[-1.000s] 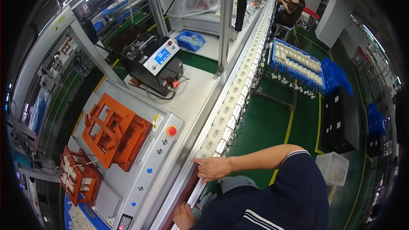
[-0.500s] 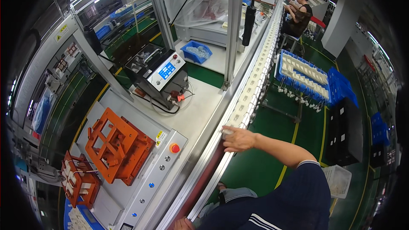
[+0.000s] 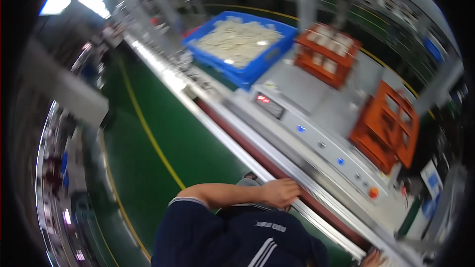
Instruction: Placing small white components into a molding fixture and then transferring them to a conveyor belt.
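My left hand [image 3: 281, 193] rests on the near metal rail [image 3: 324, 222] of a conveyor with a dark red belt [image 3: 311, 200]. Its fingers curl over the rail's edge, and no loose part shows in it. At the lower right edge, my right hand [image 3: 374, 259] is only partly in view beside the same conveyor. Its fingers are blurred and cut off, so what it holds, if anything, is hidden.
Beyond the conveyor, a machine bed carries two orange fixtures [image 3: 378, 141], [image 3: 321, 71] and a button panel [image 3: 321, 144]. A blue crate [image 3: 242, 75] full of off-white parts stands at the far side. Grey posts [image 3: 307, 0] rise behind; green floor [image 3: 128, 153] lies left.
The view has swung left along the conveyor, bringing the crate of parts into sight. My left hand shows more fully; my right hand, earlier at the row of white parts, is now at the lower edge.
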A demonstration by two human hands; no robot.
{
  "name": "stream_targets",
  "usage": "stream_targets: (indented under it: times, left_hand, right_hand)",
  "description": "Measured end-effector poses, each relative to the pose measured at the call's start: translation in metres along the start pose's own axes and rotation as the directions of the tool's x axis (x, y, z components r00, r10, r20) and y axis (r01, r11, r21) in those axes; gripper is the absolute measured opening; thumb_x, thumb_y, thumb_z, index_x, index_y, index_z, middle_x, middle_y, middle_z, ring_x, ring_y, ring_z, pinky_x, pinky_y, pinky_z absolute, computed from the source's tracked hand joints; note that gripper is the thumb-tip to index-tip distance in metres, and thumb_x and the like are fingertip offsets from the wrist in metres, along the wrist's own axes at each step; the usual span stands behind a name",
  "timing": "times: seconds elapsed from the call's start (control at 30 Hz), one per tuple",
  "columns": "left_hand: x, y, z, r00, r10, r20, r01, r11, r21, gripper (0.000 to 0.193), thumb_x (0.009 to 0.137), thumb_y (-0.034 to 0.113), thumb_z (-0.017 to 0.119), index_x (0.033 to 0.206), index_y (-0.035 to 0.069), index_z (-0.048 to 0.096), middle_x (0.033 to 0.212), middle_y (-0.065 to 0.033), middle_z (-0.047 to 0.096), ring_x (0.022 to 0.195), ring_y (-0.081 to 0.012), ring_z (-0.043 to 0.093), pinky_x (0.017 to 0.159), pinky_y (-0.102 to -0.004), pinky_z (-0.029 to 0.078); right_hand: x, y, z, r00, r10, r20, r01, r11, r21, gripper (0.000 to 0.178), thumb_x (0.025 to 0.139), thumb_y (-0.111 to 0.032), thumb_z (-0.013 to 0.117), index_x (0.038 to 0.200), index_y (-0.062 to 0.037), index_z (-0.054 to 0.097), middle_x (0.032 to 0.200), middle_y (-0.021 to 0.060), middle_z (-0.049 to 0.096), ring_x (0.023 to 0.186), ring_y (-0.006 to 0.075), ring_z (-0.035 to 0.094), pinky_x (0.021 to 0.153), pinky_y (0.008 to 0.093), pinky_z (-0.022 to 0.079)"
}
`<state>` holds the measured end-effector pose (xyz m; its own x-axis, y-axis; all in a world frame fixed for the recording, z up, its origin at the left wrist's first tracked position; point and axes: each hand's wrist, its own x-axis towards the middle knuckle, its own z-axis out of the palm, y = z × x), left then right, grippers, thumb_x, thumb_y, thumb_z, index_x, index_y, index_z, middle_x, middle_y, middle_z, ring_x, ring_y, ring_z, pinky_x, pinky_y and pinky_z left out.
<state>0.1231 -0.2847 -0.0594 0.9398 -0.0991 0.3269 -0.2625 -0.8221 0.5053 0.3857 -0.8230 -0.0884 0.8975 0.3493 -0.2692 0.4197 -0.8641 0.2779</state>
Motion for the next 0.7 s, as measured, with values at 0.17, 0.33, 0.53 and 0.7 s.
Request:
stream_targets:
  times: [0.17, 0.33, 0.53, 0.7]
  left_hand:
    - [-0.024, -0.005, -0.011, 0.962, 0.081, -0.262, -0.142, 0.964, -0.224, 0.017, 0.084, 0.006, 0.055, 0.099, -0.002, 0.057, 0.099, -0.0147, 0.055, 0.094, -0.0316, 0.055, 0.083, -0.0422, 0.046]
    - [-0.067, -0.043, -0.071, 0.921, 0.211, -0.326, -0.303, 0.916, -0.262, 0.021, 0.084, 0.007, 0.055, 0.103, -0.004, 0.055, 0.102, -0.016, 0.054, 0.096, -0.0338, 0.055, 0.083, -0.0444, 0.046]
    - [-0.24, -0.162, -0.231, 0.923, 0.072, -0.378, -0.07, 0.997, 0.018, 0.026, 0.084, 0.007, 0.053, 0.109, -0.002, 0.054, 0.108, -0.0184, 0.054, 0.099, -0.0357, 0.055, 0.085, -0.0473, 0.046]
    - [-0.367, -0.241, -0.34, 0.874, -0.1, -0.475, 0.257, 0.926, 0.277, 0.039, 0.079, 0.006, 0.06, 0.117, 0.003, 0.053, 0.115, -0.0146, 0.055, 0.106, -0.0347, 0.055, 0.089, -0.0458, 0.046]
  right_hand:
    - [0.001, -0.095, -0.043, 0.683, -0.29, -0.671, 0.178, 0.956, -0.231, 0.035, 0.1, -0.025, 0.033, 0.11, -0.0118, 0.064, 0.113, 0.0035, 0.065, 0.105, 0.0303, 0.057, 0.095, 0.0621, 0.033]
    - [-0.039, -0.291, -0.143, 0.785, -0.147, -0.602, 0.27, 0.956, 0.119, 0.027, 0.094, -0.018, 0.042, 0.103, -0.0042, 0.064, 0.09, 0.0101, 0.065, 0.09, 0.0314, 0.059, 0.094, 0.0502, 0.038]
    - [-0.071, -0.544, -0.211, 0.679, -0.448, -0.582, 0.676, 0.69, 0.258, 0.027, 0.095, -0.016, 0.039, 0.098, -0.002, 0.062, 0.085, 0.0113, 0.063, 0.085, 0.0304, 0.059, 0.096, 0.0504, 0.036]
    - [-0.102, -0.691, -0.259, 0.537, -0.628, -0.563, 0.843, 0.421, 0.335, 0.028, 0.096, -0.014, 0.037, 0.094, -0.0001, 0.061, 0.081, 0.0123, 0.062, 0.081, 0.0297, 0.059, 0.097, 0.0505, 0.034]
